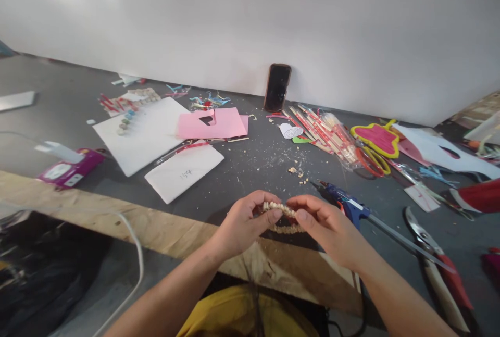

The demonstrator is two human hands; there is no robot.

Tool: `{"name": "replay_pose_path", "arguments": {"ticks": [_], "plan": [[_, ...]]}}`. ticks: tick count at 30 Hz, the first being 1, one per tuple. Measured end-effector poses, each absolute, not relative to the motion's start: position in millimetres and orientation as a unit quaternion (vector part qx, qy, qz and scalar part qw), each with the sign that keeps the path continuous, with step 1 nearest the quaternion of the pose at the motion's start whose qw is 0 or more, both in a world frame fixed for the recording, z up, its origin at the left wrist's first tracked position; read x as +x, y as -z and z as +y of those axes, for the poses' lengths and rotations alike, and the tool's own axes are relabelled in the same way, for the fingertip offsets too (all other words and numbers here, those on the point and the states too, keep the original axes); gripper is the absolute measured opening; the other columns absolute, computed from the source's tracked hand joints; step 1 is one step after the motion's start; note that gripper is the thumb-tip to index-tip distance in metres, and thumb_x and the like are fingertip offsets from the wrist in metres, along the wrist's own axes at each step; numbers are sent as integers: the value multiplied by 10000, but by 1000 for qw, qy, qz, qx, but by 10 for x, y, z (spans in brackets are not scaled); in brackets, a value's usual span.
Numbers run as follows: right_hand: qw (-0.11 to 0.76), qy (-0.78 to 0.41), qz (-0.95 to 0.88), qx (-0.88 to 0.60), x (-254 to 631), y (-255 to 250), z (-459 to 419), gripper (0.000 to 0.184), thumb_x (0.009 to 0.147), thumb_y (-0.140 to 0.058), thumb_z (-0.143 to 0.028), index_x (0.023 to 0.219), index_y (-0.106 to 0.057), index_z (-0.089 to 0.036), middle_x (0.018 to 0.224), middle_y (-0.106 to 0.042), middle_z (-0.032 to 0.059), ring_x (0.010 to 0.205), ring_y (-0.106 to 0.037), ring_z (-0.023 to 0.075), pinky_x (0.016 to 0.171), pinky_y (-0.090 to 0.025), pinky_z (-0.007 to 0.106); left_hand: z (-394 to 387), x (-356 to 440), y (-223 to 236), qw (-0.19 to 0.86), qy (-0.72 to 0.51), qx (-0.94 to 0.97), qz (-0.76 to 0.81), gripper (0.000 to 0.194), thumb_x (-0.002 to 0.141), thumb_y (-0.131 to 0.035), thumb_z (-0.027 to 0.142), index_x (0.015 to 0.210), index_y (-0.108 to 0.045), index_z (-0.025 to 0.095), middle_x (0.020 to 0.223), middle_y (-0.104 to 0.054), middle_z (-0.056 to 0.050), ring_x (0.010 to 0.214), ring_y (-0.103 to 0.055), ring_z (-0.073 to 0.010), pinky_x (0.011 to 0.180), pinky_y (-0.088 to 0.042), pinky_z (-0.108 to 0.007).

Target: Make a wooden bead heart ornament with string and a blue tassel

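At the near edge of the desk (265, 162), a person's left hand (238, 225) and right hand (332, 227) hold up a string of small tan bits (288, 229). The fingers (270, 218) of both hands pinch its top part, and another part hangs just below. On the right lie big cutters (427, 243), then a blue glue gun (351, 211) near the right hand. Farther off, a white card (185, 173) lies to the left, with pink paper (230, 121) behind it. At the back, a phone (277, 87) leans on the white wall (351, 40).
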State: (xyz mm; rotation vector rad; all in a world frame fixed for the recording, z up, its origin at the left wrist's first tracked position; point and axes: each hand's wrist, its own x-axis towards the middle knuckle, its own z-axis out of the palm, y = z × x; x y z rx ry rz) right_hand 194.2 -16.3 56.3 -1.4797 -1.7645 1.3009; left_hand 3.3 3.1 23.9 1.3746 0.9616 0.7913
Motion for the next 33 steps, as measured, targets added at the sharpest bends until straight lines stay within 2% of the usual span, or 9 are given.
{"name": "replay_pose_path", "arguments": {"ticks": [3, 8, 12, 18, 23, 27, 33], "plan": [[251, -481, -632, -553, 1955, -603, -121, 324, 886, -451, -458, 952, -636, -200, 850, -656, 35, 785, -586, 164, 660, -452, 260, 29, 43, -237, 612, -332, 586, 415, 242, 814, -600, 374, 932, -631, 164, 812, -627, -31, 709, -533, -136, 640, -401, -235], [250, -497, -618, -557, 1928, -634, -93, 262, 845, -516, -414, 794, -631, -185, 648, -550, -21, 580, -460, 101, 512, -350, 216, 25, 71, -263, 610, -312, 593, 423, 223, 805, -607, 366, 895, -636, 163, 733, -586, -3, 639, -489, -113, 589, -374, -216], [239, -488, -625, -561, 1932, -654, -86, 204, 827, -547, -365, 764, -627, -189, 645, -547, -30, 579, -450, 95, 525, -350, 210, 21, 82, -298, 601, -305, 605, 424, 202, 801, -614, 347, 880, -632, 162, 742, -581, -1, 652, -484, -111, 600, -380, -215], [204, -460, -665, -552, 1969, -683, -80, 226, 868, -483, -362, 760, -587, -193, 634, -494, -33, 572, -417, 99, 508, -328, 215, 32, 78, -354, 581, -291, 637, 415, 192, 805, -605, 343, 850, -636, 159, 765, -584, -8, 640, -459, -106, 577, -362, -211], [204, -392, -705, -555, 2009, -734, -20, 233, 904, -421, -341, 744, -524, -206, 669, -513, -24, 627, -454, 117, 580, -382, 242, 38, 75, -336, 568, -293, 644, 421, 207, 799, -611, 363, 867, -646, 170, 749, -586, -2, 622, -452, -106, 566, -351, -213], [294, -385, -660, -574, 2113, -753, 59, 247, 912, -417, -375, 775, -534, -206, 728, -572, 4, 699, -533, 137, 678, -443, 275, 39, 55, -323, 576, -291, 633, 428, 213, 796, -620, 365, 875, -652, 169, 745, -603, -4, 628, -474, -107, 575, -359, -215], [513, -464, -479, -541, 2264, -753, 115, 204, 833, -574, -404, 761, -552, -215, 765, -540, -20, 652, -524, 107, 610, -459, 253, 65, 0, -311, 625, -319, 573, 423, 235, 816, -604, 377, 881, -638, 153, 739, -609, -10, 652, -520, -113, 601, -386, -219]]}}
